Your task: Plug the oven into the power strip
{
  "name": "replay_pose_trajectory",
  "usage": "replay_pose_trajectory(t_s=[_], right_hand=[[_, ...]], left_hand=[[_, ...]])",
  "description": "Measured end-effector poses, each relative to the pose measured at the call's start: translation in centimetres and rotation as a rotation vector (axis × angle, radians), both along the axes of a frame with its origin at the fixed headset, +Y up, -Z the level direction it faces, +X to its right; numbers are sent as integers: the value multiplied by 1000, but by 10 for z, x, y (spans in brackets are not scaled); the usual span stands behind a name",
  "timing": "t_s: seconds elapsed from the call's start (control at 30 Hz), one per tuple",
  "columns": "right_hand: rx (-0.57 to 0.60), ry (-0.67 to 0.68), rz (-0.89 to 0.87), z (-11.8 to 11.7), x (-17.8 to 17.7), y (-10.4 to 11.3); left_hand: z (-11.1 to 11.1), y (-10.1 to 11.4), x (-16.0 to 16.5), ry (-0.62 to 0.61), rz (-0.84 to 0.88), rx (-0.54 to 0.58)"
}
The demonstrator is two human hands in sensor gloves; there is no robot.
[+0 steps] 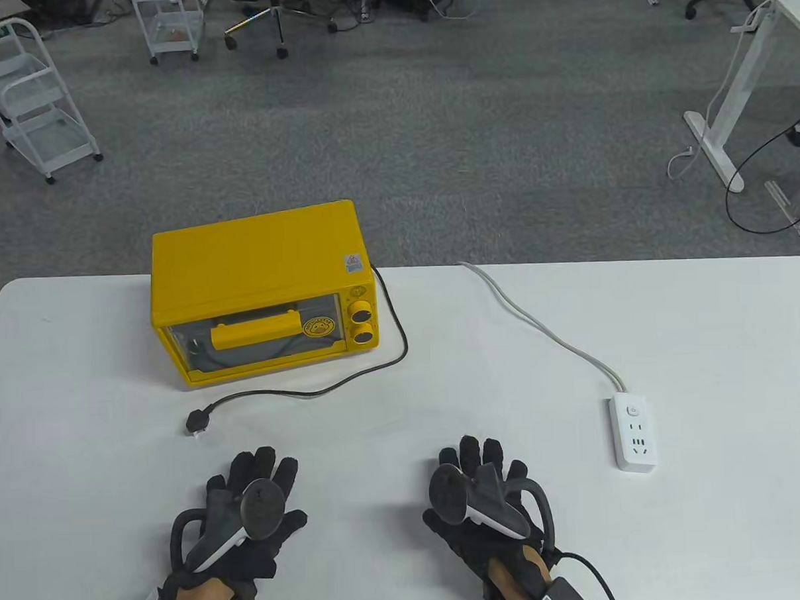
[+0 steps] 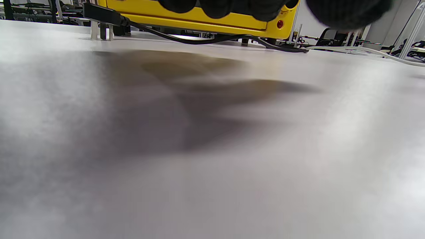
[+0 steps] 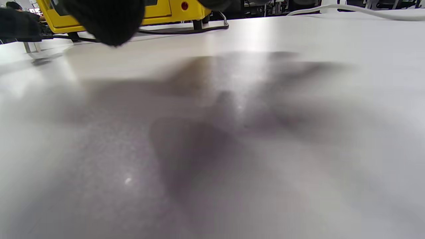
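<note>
A yellow toaster oven (image 1: pixel 260 293) stands at the back left of the white table (image 1: pixel 483 389). Its black cord (image 1: pixel 350 378) runs around its right side and forward to a black plug (image 1: pixel 197 421) lying loose on the table. A white power strip (image 1: pixel 634 433) lies at the right, its white cable (image 1: pixel 540 320) running to the table's far edge. My left hand (image 1: pixel 250 512) rests flat on the table, fingers spread, below the plug and empty. My right hand (image 1: pixel 485 502) rests flat, empty, left of the strip. The oven (image 2: pixel 199 16) and plug (image 2: pixel 99 13) show in the left wrist view.
Past the table's far edge is grey carpet with white wire carts (image 1: pixel 30 97), office chairs (image 1: pixel 281 13) and a white desk leg (image 1: pixel 729 100). The oven (image 3: pixel 109 13) and the strip's cable (image 3: pixel 365 11) show at the top of the right wrist view.
</note>
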State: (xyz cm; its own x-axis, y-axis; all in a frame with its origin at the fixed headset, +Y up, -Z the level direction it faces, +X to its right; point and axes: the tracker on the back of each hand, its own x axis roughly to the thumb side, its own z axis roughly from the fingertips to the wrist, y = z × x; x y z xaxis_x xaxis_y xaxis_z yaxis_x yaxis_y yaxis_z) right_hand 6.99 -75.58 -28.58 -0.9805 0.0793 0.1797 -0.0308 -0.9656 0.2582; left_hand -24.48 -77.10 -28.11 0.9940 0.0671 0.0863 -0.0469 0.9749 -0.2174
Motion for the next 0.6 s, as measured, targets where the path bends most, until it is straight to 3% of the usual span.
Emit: replay_pose_trajectory(t_s=[0.4,0.6], right_hand=[[-24,-17,15,-4,6,-6],[40,-120,-15,-19,39,7]], left_hand=[[-1,-2,1,3,-15,-4],[-2,1,-4,-3,11,-29]])
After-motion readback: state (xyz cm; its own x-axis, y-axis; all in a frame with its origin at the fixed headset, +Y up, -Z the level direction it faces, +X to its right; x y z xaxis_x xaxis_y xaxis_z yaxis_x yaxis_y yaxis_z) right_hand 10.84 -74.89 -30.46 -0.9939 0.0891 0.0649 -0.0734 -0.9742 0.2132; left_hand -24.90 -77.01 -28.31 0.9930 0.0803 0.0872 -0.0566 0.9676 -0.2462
